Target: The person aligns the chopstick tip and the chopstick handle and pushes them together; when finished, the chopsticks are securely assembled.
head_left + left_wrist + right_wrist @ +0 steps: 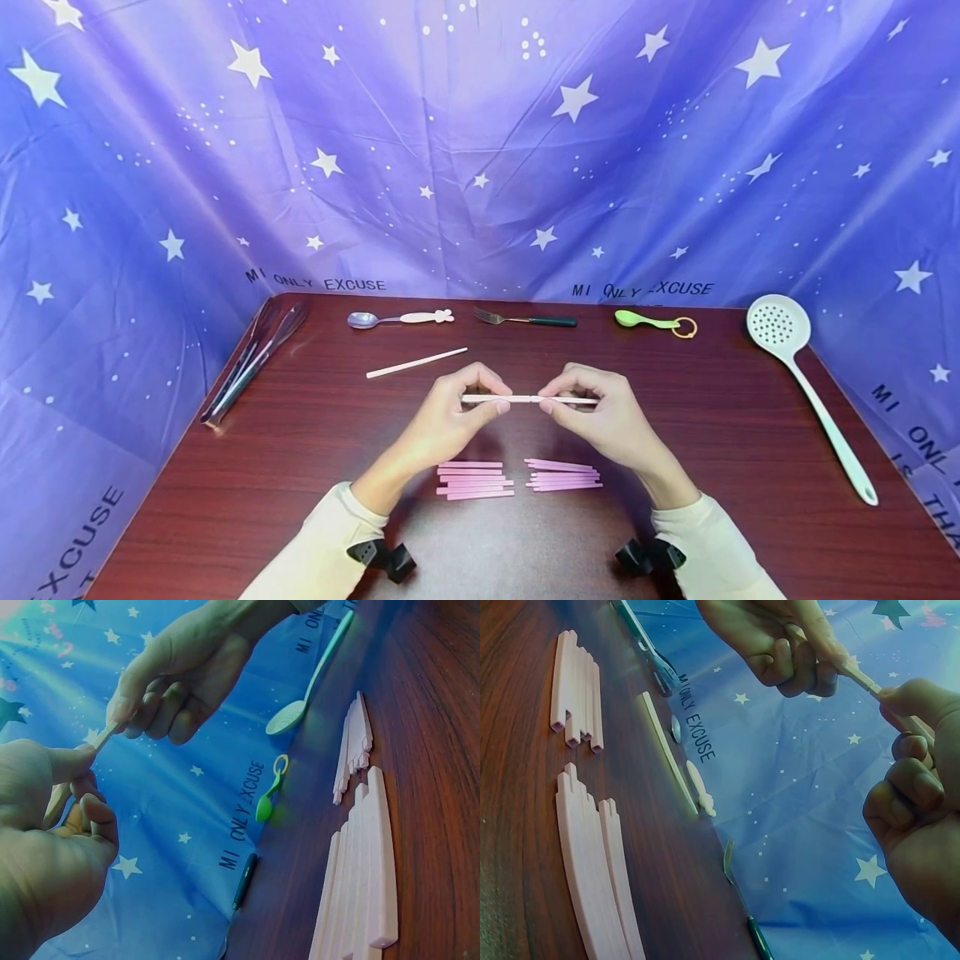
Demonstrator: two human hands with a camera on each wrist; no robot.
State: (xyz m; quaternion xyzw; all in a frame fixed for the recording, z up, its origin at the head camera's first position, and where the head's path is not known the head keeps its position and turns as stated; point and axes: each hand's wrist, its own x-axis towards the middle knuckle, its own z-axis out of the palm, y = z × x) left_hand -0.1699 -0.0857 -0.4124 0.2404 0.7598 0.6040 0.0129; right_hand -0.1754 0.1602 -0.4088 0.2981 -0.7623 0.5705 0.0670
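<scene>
Both hands hold a slim pale stick (522, 398) level above the table, with a seam near its middle like a two-piece chopstick. My left hand (448, 417) pinches the left part between thumb and fingers. On the other side of the seam, my right hand (611, 417) pinches the right part the same way. Fingertips of the two hands are close together at the seam. Below them lie two groups of pink stick pieces, a left bundle (472, 481) and a right bundle (564, 476). One longer pale stick (417, 362) rests beyond my left hand.
Along the back edge lie a spoon with a white handle (427, 317), a dark-handled fork (551, 321) and a green spoon with a ring (645, 320). Metal tongs (251, 367) lie at far left, a white slotted ladle (821, 400) at far right. Starry cloth (480, 233) hangs around.
</scene>
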